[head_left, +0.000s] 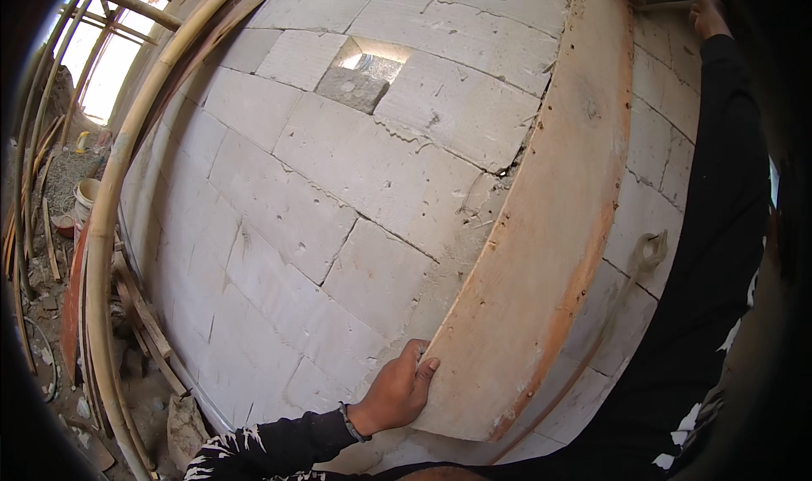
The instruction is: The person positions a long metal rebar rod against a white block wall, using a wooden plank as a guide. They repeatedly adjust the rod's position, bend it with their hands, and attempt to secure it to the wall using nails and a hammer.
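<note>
A long plywood board point(550, 219) stands tilted against the wall of pale blocks point(338, 168), with nails along both of its long edges. My left hand point(400, 385) grips the board's lower left edge, the thumb on its face and the fingers curled around behind. High at the upper right, my right hand point(710, 14) is closed around a thin, light-coloured handle point(664, 6) beside the top of the board. The far end of that handle is lost in shadow, so its kind cannot be told.
Bamboo poles point(106, 252) stand at the left, with loose timber strips point(139, 303) and a white bucket point(86, 192) behind them. A square opening point(381, 58) in the wall holds a grey block piece point(351, 89). A ring-shaped thing point(651, 251) lies against the wall right of the board.
</note>
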Tool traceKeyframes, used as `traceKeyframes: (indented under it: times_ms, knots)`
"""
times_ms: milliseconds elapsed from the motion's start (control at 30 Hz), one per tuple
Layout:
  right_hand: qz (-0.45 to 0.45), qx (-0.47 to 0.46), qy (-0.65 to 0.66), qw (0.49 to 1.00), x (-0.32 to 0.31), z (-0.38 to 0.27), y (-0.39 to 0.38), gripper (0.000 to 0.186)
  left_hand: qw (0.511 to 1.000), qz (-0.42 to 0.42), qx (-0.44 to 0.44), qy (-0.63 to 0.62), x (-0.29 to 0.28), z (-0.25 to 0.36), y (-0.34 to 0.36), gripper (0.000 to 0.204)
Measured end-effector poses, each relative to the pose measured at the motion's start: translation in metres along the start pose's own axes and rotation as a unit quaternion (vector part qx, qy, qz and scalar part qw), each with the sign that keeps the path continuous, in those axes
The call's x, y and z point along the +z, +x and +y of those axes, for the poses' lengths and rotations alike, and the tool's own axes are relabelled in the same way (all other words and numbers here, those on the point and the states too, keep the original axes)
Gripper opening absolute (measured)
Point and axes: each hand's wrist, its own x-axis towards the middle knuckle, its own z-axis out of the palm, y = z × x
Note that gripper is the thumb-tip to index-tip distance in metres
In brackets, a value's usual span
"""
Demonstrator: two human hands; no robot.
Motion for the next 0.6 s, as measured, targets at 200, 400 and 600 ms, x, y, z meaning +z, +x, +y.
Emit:
traceKeyframes:
  times_ms: [200,400,600]
  knots:
    - [0.175,0.062,-0.151,0.971,0.003,-0.040,0.010,0.026,0.998,-0.039,0.000,-0.048,0.000,0.002,-0.002,0.023]
    - [0.277,0.012,-0.391,0.877,0.005,0.009,-0.091,0.055,0.997,-0.045,0.039,-0.055,-0.004,0.013,-0.006,0.024]
    - [0.203,-0.074,-0.449,0.867,0.044,0.098,-0.191,0.054,0.998,-0.060,0.007,-0.027,-0.012,0.036,-0.013,0.024]
